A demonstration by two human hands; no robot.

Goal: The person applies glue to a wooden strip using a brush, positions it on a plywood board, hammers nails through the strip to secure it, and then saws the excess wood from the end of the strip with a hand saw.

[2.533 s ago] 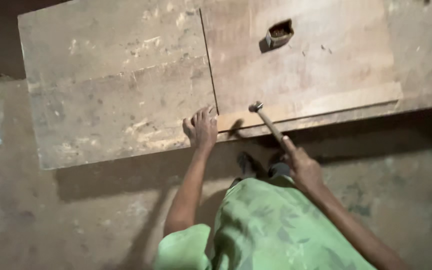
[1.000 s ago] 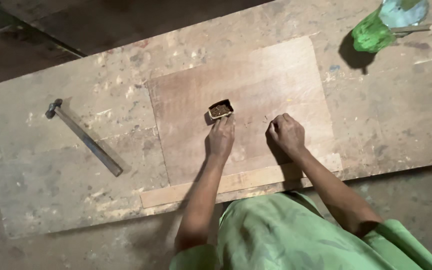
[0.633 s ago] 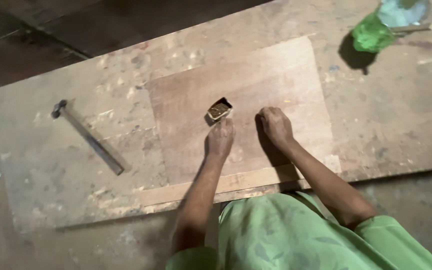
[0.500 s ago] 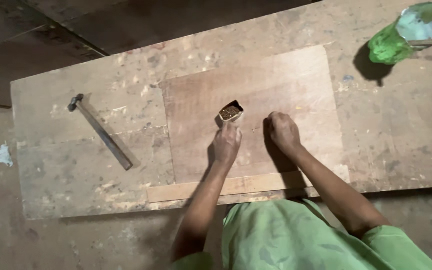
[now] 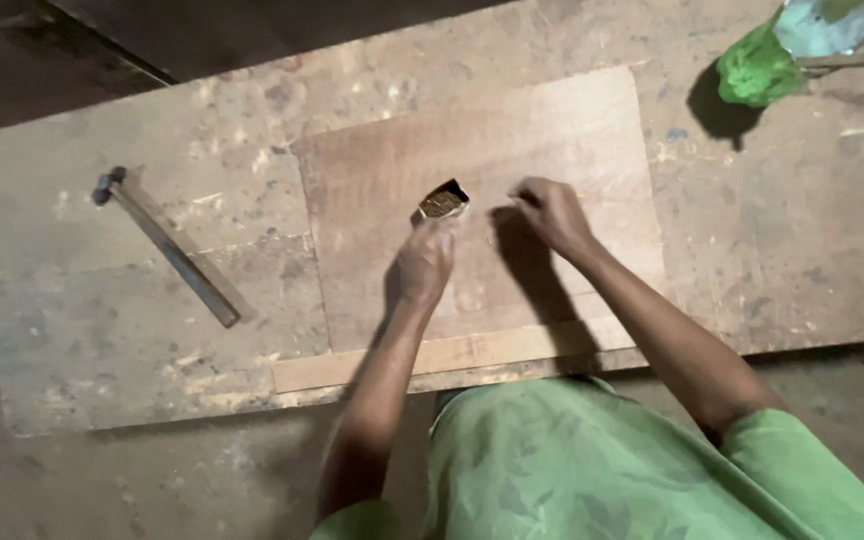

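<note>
Head view: right hand [image 5: 550,212] now lifted off plywood sheet [image 5: 482,210], further from small open box [image 5: 443,201] than half second ago, fingertips pressed together as if pinching something too small to make out. Left hand [image 5: 424,262] stays just below box, fingers curled, touching its near edge. Box holds brownish contents, kind unclear. Hammer [image 5: 167,248] unmoved on workbench [image 5: 82,330], well left. Green bag [image 5: 757,68] far right corner.

Rough, stained wooden bench [image 5: 102,360] — smoother matt plywood sheet [image 5: 552,130], metal-headed hammer [image 5: 167,247], glossy green plastic [image 5: 752,70]
</note>
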